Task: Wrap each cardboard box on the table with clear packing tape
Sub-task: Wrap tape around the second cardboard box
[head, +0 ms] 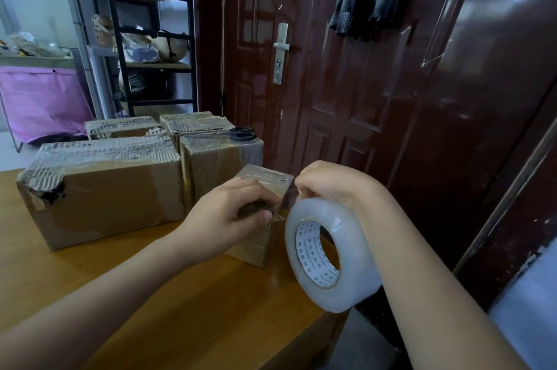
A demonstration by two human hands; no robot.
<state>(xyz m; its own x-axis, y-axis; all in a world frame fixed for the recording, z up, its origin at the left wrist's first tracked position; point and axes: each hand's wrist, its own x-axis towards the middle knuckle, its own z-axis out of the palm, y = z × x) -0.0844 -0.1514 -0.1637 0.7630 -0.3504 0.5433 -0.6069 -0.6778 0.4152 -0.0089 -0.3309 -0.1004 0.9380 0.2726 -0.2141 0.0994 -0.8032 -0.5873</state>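
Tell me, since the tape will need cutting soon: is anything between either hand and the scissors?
Yes. The scissors lie on top of a taller box behind the small box that both hands are taping, so either hand must lift over these.

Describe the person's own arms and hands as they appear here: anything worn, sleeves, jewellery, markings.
Both forearms are bare as far as the view reaches, with no sleeve showing. The left hand wears no glove, ring, watch or bracelet that can be seen, and neither does the right hand. No marks or tattoos are visible. The one nail that shows, on the left thumb, is short and unpainted.
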